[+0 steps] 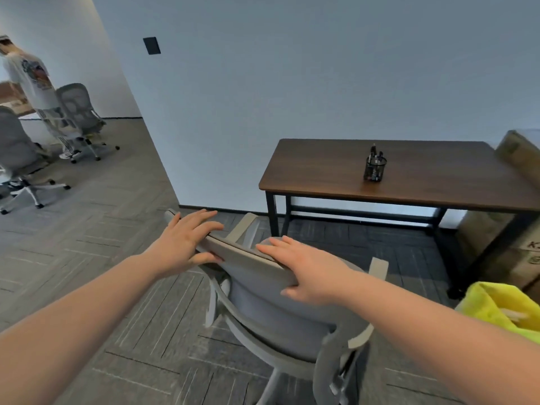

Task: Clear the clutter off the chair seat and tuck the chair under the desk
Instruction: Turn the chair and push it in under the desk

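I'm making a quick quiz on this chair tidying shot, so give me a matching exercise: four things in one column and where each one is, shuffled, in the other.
Things:
1. left hand
2. pen holder
3. yellow cloth
4. cardboard boxes

Places:
A. on top of the desk
B. at the right edge of the view, near the right forearm
C. on the top edge of the chair backrest
D. on the floor at the desk's right end

Pairs: 1-C, 2-A, 3-B, 4-D

Grey mesh-backed swivel chair [271, 290] on carpet, backrest toward camera, apart from brown black-legged desk [409, 176].
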A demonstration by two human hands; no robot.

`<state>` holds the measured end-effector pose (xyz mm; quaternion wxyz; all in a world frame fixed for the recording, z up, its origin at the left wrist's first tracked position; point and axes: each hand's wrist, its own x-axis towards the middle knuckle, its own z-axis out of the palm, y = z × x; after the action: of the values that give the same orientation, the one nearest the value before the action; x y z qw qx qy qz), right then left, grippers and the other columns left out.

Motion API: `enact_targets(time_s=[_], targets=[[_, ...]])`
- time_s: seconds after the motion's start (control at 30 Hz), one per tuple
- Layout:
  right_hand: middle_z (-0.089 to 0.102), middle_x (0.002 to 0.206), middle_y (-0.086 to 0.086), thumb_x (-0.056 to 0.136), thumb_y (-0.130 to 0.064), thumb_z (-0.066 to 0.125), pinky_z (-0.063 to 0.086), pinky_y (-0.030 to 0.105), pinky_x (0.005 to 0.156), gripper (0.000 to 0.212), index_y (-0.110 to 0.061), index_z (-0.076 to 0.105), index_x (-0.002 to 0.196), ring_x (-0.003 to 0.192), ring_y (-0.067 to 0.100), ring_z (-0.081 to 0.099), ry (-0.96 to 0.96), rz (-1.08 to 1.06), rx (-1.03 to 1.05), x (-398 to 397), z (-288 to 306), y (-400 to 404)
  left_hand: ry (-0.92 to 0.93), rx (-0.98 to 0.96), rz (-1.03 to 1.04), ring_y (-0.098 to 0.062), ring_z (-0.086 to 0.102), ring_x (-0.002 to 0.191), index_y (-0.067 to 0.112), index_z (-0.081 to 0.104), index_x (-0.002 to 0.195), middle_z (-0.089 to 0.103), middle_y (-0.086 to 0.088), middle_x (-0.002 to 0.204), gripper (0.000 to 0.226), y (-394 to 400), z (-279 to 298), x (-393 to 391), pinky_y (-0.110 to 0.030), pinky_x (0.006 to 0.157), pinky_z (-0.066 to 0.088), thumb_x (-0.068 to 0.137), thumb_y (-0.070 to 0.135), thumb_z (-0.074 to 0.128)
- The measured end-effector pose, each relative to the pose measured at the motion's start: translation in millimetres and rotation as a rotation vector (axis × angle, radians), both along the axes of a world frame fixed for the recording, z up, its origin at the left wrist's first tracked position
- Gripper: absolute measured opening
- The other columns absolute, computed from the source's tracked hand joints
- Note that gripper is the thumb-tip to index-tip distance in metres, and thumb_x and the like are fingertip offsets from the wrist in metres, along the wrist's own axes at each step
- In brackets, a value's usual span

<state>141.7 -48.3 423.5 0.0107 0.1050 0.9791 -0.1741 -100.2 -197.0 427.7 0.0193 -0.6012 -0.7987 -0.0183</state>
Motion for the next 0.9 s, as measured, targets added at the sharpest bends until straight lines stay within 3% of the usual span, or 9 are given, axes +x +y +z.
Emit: enact_targets(time_s=[0.1, 0.27, 0.47, 0.63, 0.9], targets=[[0.013, 0.16, -0.013, 0.085, -0.021, 0.061, 0.03, 0.041, 0.116, 0.084, -0.049, 0.009, 0.145, 0.148, 0.014, 0.011, -0.009, -0.035, 0.0, 14, 2, 16, 0.003, -0.007, -0.004, -0.023, 0.033, 0.139, 0.032, 0.044, 0.132, 0.035, 0.002, 0.151, 0.099, 14, -1, 12, -0.058, 0.115, 0.013, 0.06, 0.092, 0.011], [0.017, 0.157, -0.023, 0.088, -0.022, 0.06, 0.036, 0.038, 0.11, 0.082, -0.056, 0.009, 0.142, 0.147, 0.007, 0.014, -0.059, -0.09, 0.013, 44, 9, 52, -0.019, 0.005, -0.034, -0.021, 0.037, 0.136, 0.035, 0.045, 0.129, 0.039, 0.005, 0.148, 0.094, 47, -2, 40, -0.061, 0.115, 0.012, 0.063, 0.09, 0.007], [0.017, 0.156, -0.024, 0.088, -0.02, 0.059, 0.038, 0.037, 0.107, 0.081, -0.057, 0.01, 0.141, 0.147, 0.007, 0.013, -0.094, -0.175, 0.052, 85, 9, 101, 0.022, -0.019, -0.125, -0.013, 0.038, 0.134, 0.04, 0.038, 0.135, 0.039, 0.014, 0.147, 0.096, 90, -1, 82, -0.047, 0.104, 0.027, 0.065, 0.082, -0.012], [0.014, 0.155, -0.028, 0.09, -0.017, 0.059, 0.045, 0.041, 0.102, 0.081, -0.058, 0.01, 0.141, 0.147, 0.009, 0.011, -0.127, -0.236, 0.098, 119, 9, 135, -0.016, -0.037, -0.155, -0.01, 0.032, 0.137, 0.044, 0.03, 0.138, 0.03, 0.017, 0.152, 0.084, 125, 1, 123, -0.046, 0.104, 0.026, 0.068, 0.072, -0.007], [0.013, 0.157, -0.025, 0.089, -0.019, 0.059, 0.042, 0.048, 0.104, 0.081, -0.055, 0.009, 0.142, 0.148, 0.014, 0.013, -0.11, -0.292, 0.175, 150, 3, 173, -0.036, -0.061, -0.171, -0.011, 0.018, 0.145, 0.044, 0.024, 0.141, 0.02, 0.016, 0.157, 0.087, 168, -2, 155, -0.06, 0.113, 0.017, 0.066, 0.071, -0.01]])
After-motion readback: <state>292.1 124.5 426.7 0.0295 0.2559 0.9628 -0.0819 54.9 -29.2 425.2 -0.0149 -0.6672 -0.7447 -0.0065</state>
